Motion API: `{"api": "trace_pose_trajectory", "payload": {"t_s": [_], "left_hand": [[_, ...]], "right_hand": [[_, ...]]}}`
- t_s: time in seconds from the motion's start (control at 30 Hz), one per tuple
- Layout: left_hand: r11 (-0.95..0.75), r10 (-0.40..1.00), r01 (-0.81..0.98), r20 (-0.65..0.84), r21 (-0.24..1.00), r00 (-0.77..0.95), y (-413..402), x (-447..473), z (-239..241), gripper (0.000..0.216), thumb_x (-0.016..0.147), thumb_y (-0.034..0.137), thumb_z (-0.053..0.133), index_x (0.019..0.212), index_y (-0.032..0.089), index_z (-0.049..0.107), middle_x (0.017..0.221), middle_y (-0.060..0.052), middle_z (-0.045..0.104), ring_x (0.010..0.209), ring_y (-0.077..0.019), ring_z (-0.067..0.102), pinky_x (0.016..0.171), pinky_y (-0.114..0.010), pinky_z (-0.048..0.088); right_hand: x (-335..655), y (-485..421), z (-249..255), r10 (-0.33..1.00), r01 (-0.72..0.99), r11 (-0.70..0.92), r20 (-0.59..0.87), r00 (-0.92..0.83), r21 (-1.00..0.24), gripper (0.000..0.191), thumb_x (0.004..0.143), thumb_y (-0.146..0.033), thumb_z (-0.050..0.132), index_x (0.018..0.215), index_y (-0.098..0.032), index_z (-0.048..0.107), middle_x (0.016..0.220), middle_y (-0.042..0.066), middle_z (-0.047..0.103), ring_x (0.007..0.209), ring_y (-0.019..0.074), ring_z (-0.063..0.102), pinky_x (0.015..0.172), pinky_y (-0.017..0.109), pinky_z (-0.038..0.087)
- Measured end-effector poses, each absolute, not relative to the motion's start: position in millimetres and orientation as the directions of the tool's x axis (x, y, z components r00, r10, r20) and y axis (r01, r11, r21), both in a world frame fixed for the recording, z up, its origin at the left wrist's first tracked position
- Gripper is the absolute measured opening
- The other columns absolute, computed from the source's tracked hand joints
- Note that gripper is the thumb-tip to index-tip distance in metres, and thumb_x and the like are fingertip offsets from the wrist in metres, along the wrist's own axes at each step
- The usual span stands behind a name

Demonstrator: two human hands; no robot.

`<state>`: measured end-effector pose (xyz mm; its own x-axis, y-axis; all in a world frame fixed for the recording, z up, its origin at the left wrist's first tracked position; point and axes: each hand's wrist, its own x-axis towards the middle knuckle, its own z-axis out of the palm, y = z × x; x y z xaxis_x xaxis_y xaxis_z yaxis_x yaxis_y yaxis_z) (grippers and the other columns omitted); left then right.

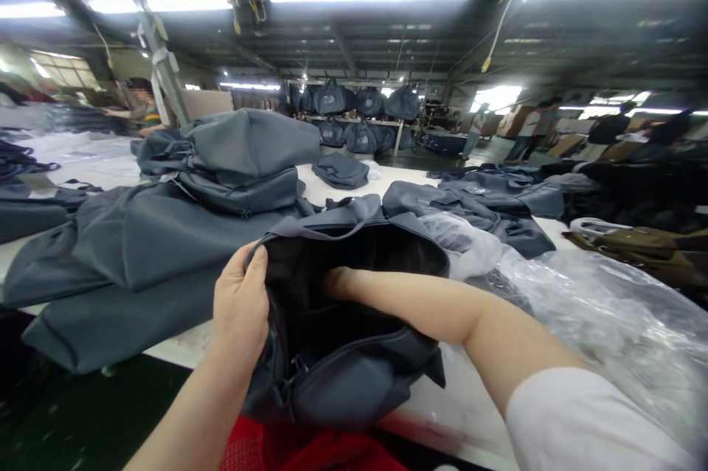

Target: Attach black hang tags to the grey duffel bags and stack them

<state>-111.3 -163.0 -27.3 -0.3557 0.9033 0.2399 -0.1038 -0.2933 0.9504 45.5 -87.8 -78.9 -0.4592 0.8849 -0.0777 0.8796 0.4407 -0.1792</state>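
Note:
A grey bag [354, 375] with a dark lining lies open at the near edge of a white table [442, 412]. My left hand [240, 305] grips the left rim of the bag's opening, thumb over the edge. My right hand [337, 283] reaches down inside the bag; its fingers are hidden in the dark interior, only the wrist and forearm show.
Flat grey bags [144, 235] and stuffed ones [243, 154] pile up to the left and behind. Crumpled clear plastic [597, 301] lies to the right, with an olive bag [636, 242] beyond. Something red [310, 449] sits below the table edge. People stand at the back.

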Motion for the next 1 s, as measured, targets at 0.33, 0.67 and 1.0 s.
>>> {"api": "trace_pose_trajectory", "payload": {"t_s": [0.33,0.67,1.0], "left_hand": [[-0.292,0.903,0.039,0.289,0.956,-0.319,-159.7,-111.6,-40.0,0.03,0.083,0.044,0.062,0.103,0.023,0.071,0.096,0.0,0.072,0.094,-0.0208,0.064,0.086,-0.029,0.049],[-0.267,0.964,0.002,0.267,0.964,-0.004,-127.9,-142.4,-34.4,0.027,0.08,0.042,0.064,0.087,0.018,0.071,0.077,0.001,0.069,0.075,-0.0157,0.061,0.07,-0.024,0.047],[-0.329,0.92,0.174,0.273,0.928,0.281,-161.3,-129.1,-17.1,0.033,0.084,0.045,0.059,0.097,0.016,0.07,0.088,-0.002,0.071,0.081,-0.0177,0.062,0.074,-0.026,0.048]], "right_hand": [[109.3,-107.5,-40.7,0.736,0.808,0.587,-0.445,-0.511,0.043,0.034,0.075,-0.002,0.057,0.1,-0.018,0.074,0.106,0.011,0.072,0.101,0.0234,0.067,0.084,0.029,0.05],[99.2,-174.5,21.1,0.557,0.526,0.753,-0.044,-0.83,-0.394,0.023,0.078,-0.006,0.046,0.081,-0.017,0.066,0.082,0.003,0.066,0.077,0.0134,0.058,0.074,0.024,0.042],[57.7,-175.7,1.3,0.457,0.717,0.597,-0.581,-0.673,-0.361,0.046,0.092,-0.046,0.045,0.059,-0.016,0.058,0.054,-0.001,0.053,0.047,0.0083,0.037,0.05,0.024,0.027]]}}
